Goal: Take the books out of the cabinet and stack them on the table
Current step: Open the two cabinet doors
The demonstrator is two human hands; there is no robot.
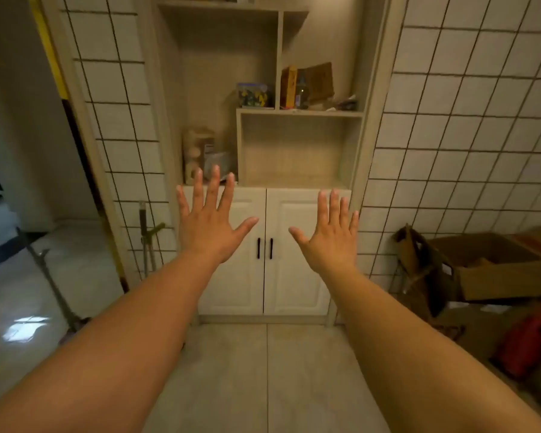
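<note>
Facing the cabinet (264, 251) at frame centre, we held our left hand (211, 228) and right hand (331, 242) spread, fingers (214, 185) released, grasping nothing; books (306, 85) stood upper centre.

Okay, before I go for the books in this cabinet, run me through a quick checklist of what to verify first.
1. Both hands free: ok. Left hand and right hand are spread open, holding nothing.
2. Books located: ok. Upright books stand in the upper right shelf compartment.
3. Access to them: ok. That shelf is open-fronted; the white cabinet doors below are shut.
4. Floor path to the cabinet: ok. The tiles straight ahead are bare; cardboard boxes sit off to the right.
5. Table to stack on: cannot tell, not in view.
6. More books behind the doors: cannot tell.
</note>
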